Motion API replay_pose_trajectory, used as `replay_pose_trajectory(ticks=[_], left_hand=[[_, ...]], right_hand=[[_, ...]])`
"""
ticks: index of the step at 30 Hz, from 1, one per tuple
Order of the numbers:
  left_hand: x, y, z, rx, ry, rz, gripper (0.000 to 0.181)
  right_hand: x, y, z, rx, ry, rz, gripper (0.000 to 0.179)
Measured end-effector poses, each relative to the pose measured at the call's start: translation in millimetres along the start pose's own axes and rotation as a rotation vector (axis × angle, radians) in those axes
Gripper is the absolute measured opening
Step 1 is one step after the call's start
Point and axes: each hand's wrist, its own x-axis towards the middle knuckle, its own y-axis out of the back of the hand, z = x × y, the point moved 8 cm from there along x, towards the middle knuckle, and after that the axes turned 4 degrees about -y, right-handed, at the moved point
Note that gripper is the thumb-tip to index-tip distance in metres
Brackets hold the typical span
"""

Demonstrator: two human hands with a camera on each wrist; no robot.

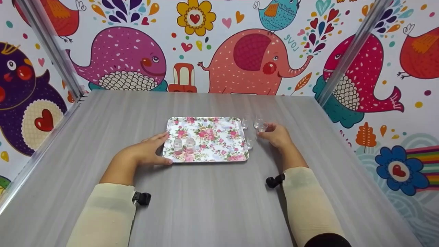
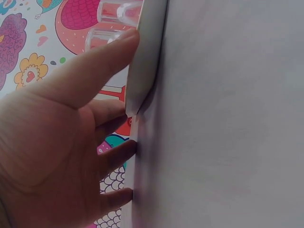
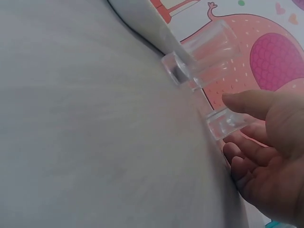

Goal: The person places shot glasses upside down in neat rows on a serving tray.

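A floral tray (image 1: 212,140) with pink roses lies flat on the table. My left hand (image 1: 148,149) spans its near left corner, thumb against the front rim and fingers extended along the left edge. In the left wrist view the thumb (image 2: 102,64) touches the rim, and the other fingertips reach the tabletop. My right hand (image 1: 277,136) pinches a small clear shot glass (image 3: 228,124) between thumb and fingers, right of the tray. Two similar glasses (image 1: 178,146) stand side by side on the tray's left part. Others stand beside its right edge, one near the front (image 3: 209,50).
The grey wood-grain table (image 1: 205,202) runs back to a wall with printed cartoon animals (image 1: 253,65). Metal posts (image 1: 353,51) rise at both back corners. A small black camera sits at each sleeve cuff, such as the left camera (image 1: 142,198).
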Motion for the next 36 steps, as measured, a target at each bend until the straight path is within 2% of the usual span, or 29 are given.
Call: replay_pose_trajectory(ticks=[9, 14, 19, 26, 36], left_hand=[[-0.5, -0.1, -0.3, -0.005, -0.001, 0.001, 0.115], [-1.0, -0.4, -1.0, -0.016, 0.004, 0.002, 0.115], [-1.1, -0.7, -3.0, -0.018, 0.019, 0.0, 0.115], [0.1, -1.0, -0.4, 0.001, -0.007, 0.007, 0.114], [0.4, -0.3, -1.3, -0.007, 0.002, 0.006, 0.116]], right_hand=[[3.0, 0.6, 3.3, -0.09, -0.002, 0.054, 0.044], [3.2, 0.6, 3.2, -0.106, -0.003, 0.059, 0.043], [2.0, 3.0, 1.7, -0.055, -0.009, 0.062, 0.046], [-2.2, 10.5, -5.9, 0.095, 0.043, 0.095, 0.041], [-9.8, 11.8, -15.0, 0.182, -0.021, 0.077, 0.042]])
